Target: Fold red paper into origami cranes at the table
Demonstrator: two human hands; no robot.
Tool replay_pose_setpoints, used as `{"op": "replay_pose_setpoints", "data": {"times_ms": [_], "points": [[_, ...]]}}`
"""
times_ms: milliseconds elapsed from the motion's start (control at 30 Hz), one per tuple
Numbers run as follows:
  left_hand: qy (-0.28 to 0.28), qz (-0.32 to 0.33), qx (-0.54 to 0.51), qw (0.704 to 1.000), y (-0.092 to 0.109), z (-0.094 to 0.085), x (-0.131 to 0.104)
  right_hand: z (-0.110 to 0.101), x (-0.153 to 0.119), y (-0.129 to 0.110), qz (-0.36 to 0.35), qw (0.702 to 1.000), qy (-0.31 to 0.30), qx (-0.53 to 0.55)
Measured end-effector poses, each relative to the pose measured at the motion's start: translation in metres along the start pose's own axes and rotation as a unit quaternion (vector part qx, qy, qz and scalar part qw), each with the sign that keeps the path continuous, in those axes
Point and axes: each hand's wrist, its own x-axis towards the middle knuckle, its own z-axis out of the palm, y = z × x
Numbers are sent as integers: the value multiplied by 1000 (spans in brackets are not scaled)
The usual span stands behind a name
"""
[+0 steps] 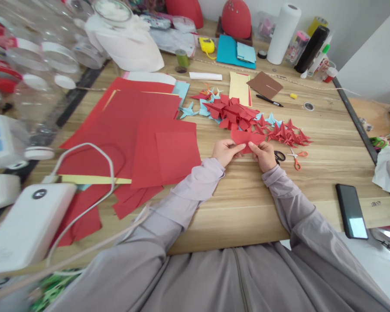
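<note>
Pinching a red paper sheet point(246, 138) by its near edge, the left hand point(225, 151) and right hand point(264, 155) have thumbs and fingers closed on it, the sheet spanning between them. Folded red paper pieces point(232, 113) crowd just beyond; black loop handles point(281, 152) and orange-handled scissors point(296, 156) lie beside the right hand. Dark marks point(375, 203) on the wooden table point(227, 216) are too small to read.

Folded paper point(231, 113) and scissors point(296, 157) suggest a craft workspace.
</note>
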Motion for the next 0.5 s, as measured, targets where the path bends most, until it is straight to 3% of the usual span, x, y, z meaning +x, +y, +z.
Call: {"op": "replay_pose_setpoints", "data": {"times_ms": [200,500], "points": [[4,-2,-35,999,3,0,-1,-1,0,2,-58,990,-104,-77],[11,24,-30,999,-1,1,2,6,-1,4,-52,992,-85,-78]]}}
